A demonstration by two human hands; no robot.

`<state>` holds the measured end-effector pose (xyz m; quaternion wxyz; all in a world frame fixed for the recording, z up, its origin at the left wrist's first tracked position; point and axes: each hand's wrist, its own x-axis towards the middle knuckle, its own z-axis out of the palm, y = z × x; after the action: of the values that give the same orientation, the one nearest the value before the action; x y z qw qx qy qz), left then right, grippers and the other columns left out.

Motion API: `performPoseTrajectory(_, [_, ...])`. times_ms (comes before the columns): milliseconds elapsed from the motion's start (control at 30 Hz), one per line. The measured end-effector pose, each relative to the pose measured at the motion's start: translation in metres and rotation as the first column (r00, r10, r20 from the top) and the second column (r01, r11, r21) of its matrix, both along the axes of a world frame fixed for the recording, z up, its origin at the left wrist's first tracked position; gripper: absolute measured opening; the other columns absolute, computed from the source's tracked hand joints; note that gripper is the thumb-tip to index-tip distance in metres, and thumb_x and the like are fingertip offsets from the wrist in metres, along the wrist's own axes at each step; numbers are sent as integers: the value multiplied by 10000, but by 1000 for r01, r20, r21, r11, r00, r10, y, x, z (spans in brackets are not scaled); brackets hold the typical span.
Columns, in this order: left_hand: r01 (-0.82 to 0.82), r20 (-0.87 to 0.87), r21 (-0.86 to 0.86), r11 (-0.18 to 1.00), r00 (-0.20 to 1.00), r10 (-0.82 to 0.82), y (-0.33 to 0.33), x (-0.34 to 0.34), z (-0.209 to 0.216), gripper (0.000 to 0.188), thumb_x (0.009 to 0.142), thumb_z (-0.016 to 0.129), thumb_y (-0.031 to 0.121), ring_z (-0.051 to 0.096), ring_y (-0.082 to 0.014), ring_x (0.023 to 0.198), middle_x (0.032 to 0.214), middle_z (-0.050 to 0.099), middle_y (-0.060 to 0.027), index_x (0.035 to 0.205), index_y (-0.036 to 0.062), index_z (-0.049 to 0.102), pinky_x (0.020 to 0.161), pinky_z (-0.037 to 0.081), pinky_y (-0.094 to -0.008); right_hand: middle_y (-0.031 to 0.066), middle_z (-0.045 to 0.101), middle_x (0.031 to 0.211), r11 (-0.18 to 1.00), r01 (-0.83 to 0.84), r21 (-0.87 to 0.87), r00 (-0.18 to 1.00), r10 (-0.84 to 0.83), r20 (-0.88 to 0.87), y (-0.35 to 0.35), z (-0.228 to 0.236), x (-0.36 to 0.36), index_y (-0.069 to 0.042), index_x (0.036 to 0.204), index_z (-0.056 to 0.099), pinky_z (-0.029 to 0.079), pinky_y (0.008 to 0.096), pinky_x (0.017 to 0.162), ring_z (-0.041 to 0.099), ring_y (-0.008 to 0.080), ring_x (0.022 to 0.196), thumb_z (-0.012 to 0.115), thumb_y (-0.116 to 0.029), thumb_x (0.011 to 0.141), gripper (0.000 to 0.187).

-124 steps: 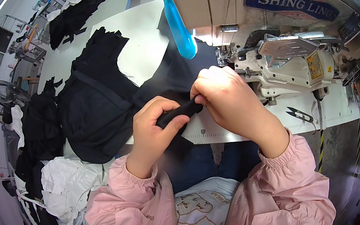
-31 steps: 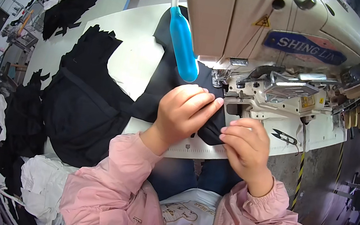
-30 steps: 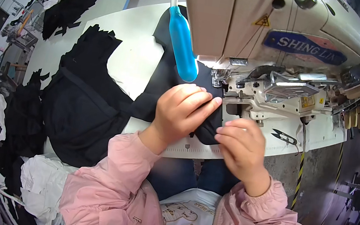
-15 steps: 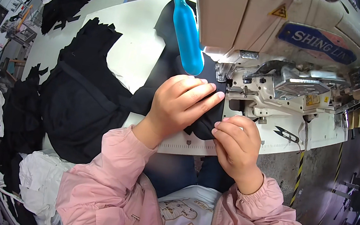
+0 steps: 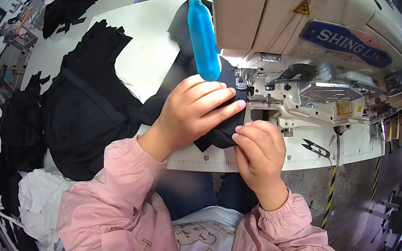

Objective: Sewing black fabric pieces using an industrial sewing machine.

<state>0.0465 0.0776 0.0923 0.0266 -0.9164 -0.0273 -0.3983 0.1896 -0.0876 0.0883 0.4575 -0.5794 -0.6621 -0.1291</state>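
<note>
A piece of black fabric (image 5: 219,135) lies on the white table of a sewing machine (image 5: 250,12), its far part beneath the presser foot (image 5: 242,78). My left hand (image 5: 197,108) rests on it with the fingers stretched toward the foot, thumb hidden. At the fabric's near right edge, my right hand (image 5: 259,153) pinches the cloth between thumb and fingertips. Just beyond my left fingers hangs a blue-covered, bar-shaped thing (image 5: 204,37) on a white bent neck.
More black cloth (image 5: 89,118) is heaped on the left, with white cloth (image 5: 42,197) below it. Thread snips (image 5: 316,148) lie on the table right of my right hand. Farther off at upper left, black pieces (image 5: 75,3) lie on another table.
The whole view has shifted a little. My right hand and the fabric's near edge have moved slightly away from me, toward the presser foot. Both hands keep the same pose.
</note>
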Motion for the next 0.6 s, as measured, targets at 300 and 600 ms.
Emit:
performPoseTrajectory(300, [-18, -58, 16, 1000, 998, 19, 1, -3, 6, 406, 845, 678, 172, 673, -205, 1174, 1239, 721, 17, 1218, 268, 809, 1054, 504, -444, 65, 719, 1032, 999, 25, 42, 999, -24, -28, 7, -4, -1, -28, 936, 723, 569, 409, 783, 687, 290, 943, 784, 10, 690, 256])
performPoseTrajectory(600, [-13, -60, 18, 1000, 998, 14, 6, -1, 14, 389, 848, 690, 167, 675, -185, 1105, 1197, 712, 32, 1205, 269, 807, 1032, 512, -417, 62, 726, 1039, 995, 46, 83, 999, -43, -31, 17, -7, 3, -39, 952, 721, 561, 405, 776, 680, 291, 930, 786, 20, 677, 288])
